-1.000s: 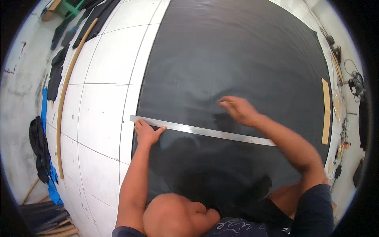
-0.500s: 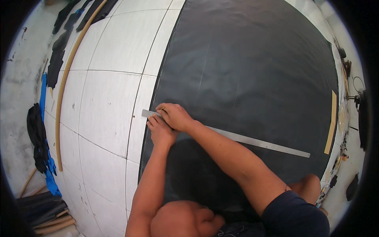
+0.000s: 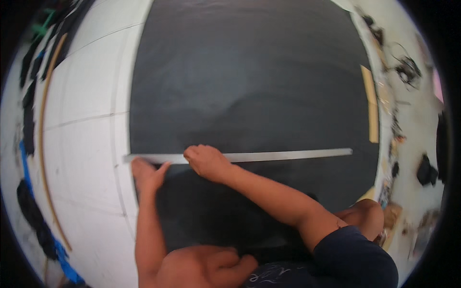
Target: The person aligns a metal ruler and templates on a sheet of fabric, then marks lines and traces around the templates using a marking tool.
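A long silver metal ruler (image 3: 288,155) is laid left-to-right, touched by the splayed left hand (image 3: 148,175), overlapped by the curled-closed right hand (image 3: 208,163).

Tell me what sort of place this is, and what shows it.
Probably a workshop for fabric or similar sheet material: a large black sheet lies spread out, a long metal straightedge rests across it, and crumpled black material lies off to the left.

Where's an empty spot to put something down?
The black sheet is bare beyond the ruler, left of the tan strip; so, mostly, are white tiles between sheet and pole. Crowded: the ruler's left half, by left hand and right hand.
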The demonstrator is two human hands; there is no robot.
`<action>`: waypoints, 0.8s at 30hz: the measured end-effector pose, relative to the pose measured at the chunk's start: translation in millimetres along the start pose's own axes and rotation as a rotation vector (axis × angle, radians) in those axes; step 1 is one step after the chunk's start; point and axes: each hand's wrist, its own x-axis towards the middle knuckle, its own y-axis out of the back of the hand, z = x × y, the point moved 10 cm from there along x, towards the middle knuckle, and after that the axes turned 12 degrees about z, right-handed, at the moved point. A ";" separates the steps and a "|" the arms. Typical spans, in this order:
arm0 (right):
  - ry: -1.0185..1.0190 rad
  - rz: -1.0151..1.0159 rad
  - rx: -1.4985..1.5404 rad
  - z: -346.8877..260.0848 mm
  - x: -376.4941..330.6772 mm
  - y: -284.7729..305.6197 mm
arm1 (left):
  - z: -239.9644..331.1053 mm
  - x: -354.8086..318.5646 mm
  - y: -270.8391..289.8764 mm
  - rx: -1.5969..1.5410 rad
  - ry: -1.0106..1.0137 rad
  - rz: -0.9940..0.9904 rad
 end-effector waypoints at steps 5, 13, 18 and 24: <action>-0.309 0.201 0.069 88.1 -107.3 108.4 | -42.9 16.4 12.6 -0.038 -0.015 0.127; -1.054 0.510 -0.111 263.3 -314.4 282.6 | -25.9 19.5 -4.9 0.025 -0.001 0.124; -1.192 0.723 -0.308 347.4 -404.9 349.1 | -29.3 21.2 -3.9 0.045 0.004 0.109; -1.355 0.904 -0.231 376.9 -433.9 369.4 | -31.9 24.5 2.2 0.040 0.014 0.094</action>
